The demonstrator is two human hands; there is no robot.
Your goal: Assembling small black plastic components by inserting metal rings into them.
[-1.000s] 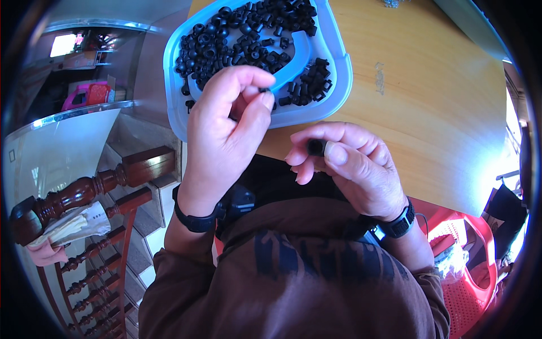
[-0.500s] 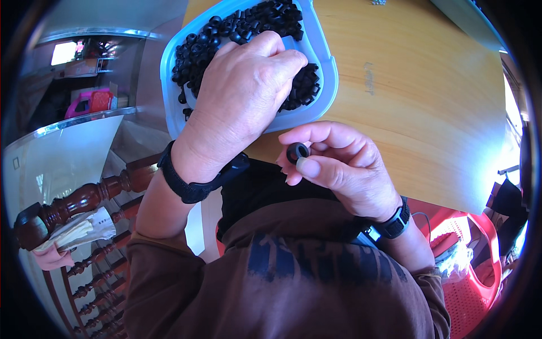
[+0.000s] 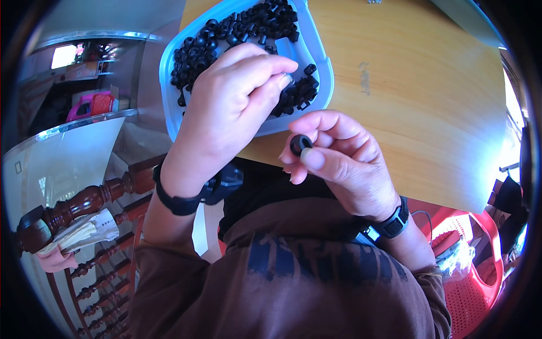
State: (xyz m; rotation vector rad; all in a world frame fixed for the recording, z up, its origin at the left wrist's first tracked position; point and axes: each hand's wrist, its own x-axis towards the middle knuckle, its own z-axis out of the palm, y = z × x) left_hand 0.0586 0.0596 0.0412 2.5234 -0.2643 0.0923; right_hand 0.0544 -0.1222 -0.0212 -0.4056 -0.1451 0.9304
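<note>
Between the thumb and fingers of my right hand (image 3: 353, 161) is a small black ring-shaped part (image 3: 300, 145), its round opening facing partly toward me. This hand is just in front of a light blue plastic bin (image 3: 323, 96). Over the bin hovers my left hand (image 3: 231, 104), thumb and forefinger pinched together. Something tiny may sit at those fingertips, but I cannot make it out. Many small black parts (image 3: 195, 53) lie in the bin, heaped mostly on its left and far sides. A smaller cluster of black parts (image 3: 299, 95) rests at its near right, partly behind my left hand.
The bin stands on a wooden table (image 3: 418, 113) with a faint handwritten mark. To the left are a dark turned-wood railing (image 3: 84, 206) with cloths over it and a shelf (image 3: 84, 116). At the right is a red plastic chair (image 3: 468, 299) holding a clear bag.
My left hand has risen from the black parts and turned, bringing its pinched fingertips into sight. My right hand, still holding the ring, has shifted slightly up.
</note>
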